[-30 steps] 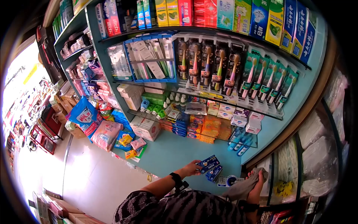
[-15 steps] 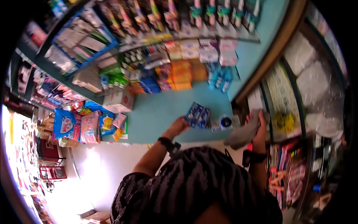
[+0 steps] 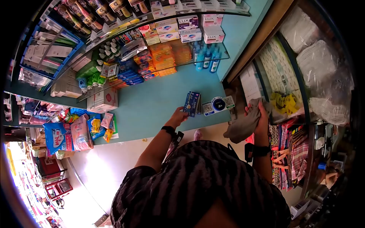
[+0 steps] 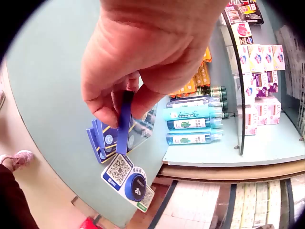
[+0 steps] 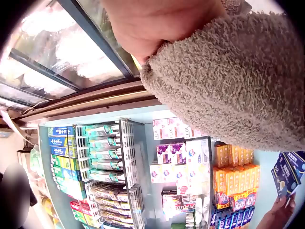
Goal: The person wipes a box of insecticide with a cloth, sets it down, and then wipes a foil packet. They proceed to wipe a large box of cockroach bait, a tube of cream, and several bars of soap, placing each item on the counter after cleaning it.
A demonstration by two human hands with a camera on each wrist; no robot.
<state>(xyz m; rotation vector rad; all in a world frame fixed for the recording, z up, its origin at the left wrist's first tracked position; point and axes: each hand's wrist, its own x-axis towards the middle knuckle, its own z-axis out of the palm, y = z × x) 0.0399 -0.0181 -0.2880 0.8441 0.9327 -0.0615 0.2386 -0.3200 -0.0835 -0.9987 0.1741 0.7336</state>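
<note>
In the head view my left hand point(image 3: 178, 117) reaches over the blue-green counter point(image 3: 148, 102). Its thumb and fingers pinch a slim dark blue box point(image 4: 124, 125), seen edge-on in the left wrist view. Several similar blue boxes point(image 4: 97, 143) lie right beside it on the counter. A card with QR codes and a round blue disc point(image 3: 218, 103) lies just right of the boxes. My right hand point(image 3: 262, 118) grips a fuzzy grey towel point(image 5: 228, 81), which hangs in front of the counter's right end. The towel hides most of the right fingers in the right wrist view.
Glass shelves above the counter hold toothbrushes point(image 3: 78, 17), soap boxes point(image 3: 190, 35) and orange packs point(image 3: 162, 57). Blue bottles point(image 3: 207, 60) stand at the back right. Bagged goods point(image 3: 61, 136) sit at the left end. A shelf of wrapped white packs point(image 3: 317, 60) is on the right.
The head view has tilted down and swung right. The left hand keeps hold of the blue box, which has turned from slanting sideways to nearly upright in the head view. The right hand still holds the towel.
</note>
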